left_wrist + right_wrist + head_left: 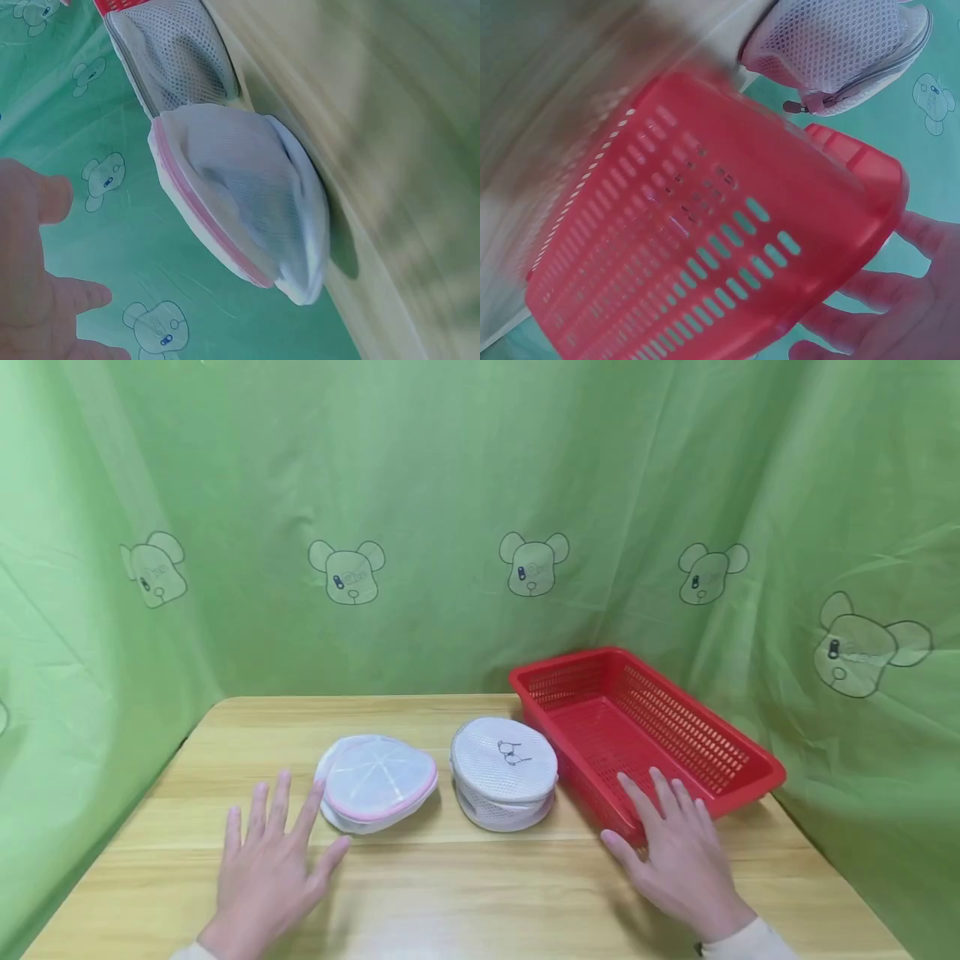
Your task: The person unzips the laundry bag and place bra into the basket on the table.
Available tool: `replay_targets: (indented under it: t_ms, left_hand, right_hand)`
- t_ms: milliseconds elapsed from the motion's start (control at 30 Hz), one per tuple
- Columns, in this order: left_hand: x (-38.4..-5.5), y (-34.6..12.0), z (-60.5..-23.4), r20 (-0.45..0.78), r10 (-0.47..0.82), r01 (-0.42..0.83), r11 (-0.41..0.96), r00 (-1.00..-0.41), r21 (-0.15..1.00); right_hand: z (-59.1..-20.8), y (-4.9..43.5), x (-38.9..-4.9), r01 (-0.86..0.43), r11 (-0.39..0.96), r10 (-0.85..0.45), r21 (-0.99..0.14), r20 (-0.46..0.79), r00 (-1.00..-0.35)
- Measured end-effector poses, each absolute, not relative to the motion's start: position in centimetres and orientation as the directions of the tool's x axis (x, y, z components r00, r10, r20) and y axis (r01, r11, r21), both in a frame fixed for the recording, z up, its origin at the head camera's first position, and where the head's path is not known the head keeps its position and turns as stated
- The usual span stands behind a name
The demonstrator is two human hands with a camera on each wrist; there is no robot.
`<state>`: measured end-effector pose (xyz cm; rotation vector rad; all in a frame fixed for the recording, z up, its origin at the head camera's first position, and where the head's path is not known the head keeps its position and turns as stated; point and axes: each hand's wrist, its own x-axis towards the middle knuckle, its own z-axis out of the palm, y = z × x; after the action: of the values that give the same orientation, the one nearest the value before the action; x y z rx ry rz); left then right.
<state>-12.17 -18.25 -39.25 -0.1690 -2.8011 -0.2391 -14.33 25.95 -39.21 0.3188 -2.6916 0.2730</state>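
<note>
My left hand [268, 870] is held over the table at the left with its fingers spread and nothing in it. Nearest to it lies a round mesh laundry bag [378, 781] with a pink zipper edge. In the middle a second round mesh laundry bag [506, 768], white with a small dark line drawing on its lid, stands beside a red plastic basket [558, 714]. My right hand [682, 864], fingers spread, is at the near end of the basket. Whether its fingers touch the rim I cannot tell. In the right wrist view a dark zipper pull [795, 107] hangs from the white bag.
The light wooden table [465, 893] ends at a green curtain [435, 468] printed with bear heads, which closes off the back and both sides. The basket sits at an angle along the table's right side.
</note>
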Motion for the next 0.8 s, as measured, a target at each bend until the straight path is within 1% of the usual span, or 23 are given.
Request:
replay_targets:
  t_ms: [267, 433, 533, 600, 667, 733, 800]
  left_hand:
    - [-13.2, -17.0, -38.7, 0.359, 0.127, 0.193, 0.969, -0.925, 0.154]
    - [-14.0, -15.9, -38.3, 0.376, 0.151, 0.226, 0.961, -0.914, 0.162]
    - [-14.6, -15.2, -38.2, 0.396, 0.170, 0.262, 0.946, -0.903, 0.192]
    - [-15.1, -14.6, -38.2, 0.414, 0.183, 0.299, 0.925, -0.892, 0.235]
    - [-15.6, -14.0, -38.3, 0.423, 0.185, 0.332, 0.893, -0.887, 0.305]
    - [-16.0, -13.3, -38.4, 0.409, 0.170, 0.341, 0.854, -0.897, 0.392]
    - [-16.4, -12.6, -38.2, 0.372, 0.140, 0.323, 0.808, -0.918, 0.492]
  right_hand:
    - [-39.0, 25.0, -15.1, -0.304, 0.940, -0.205, -0.157, 0.452, -0.868]
    - [-38.9, 24.5, -15.6, -0.281, 0.945, -0.188, -0.168, 0.425, -0.886]
    - [-38.8, 24.2, -15.9, -0.273, 0.945, -0.181, -0.181, 0.407, -0.895]
    - [-38.7, 23.9, -16.2, -0.281, 0.941, -0.185, -0.189, 0.408, -0.894]
    - [-38.6, 23.6, -16.4, -0.298, 0.934, -0.194, -0.197, 0.422, -0.886]
    - [-38.5, 23.3, -16.5, -0.314, 0.928, -0.202, -0.200, 0.440, -0.875]
    - [-38.4, 23.0, -16.7, -0.323, 0.926, -0.205, -0.197, 0.457, -0.866]
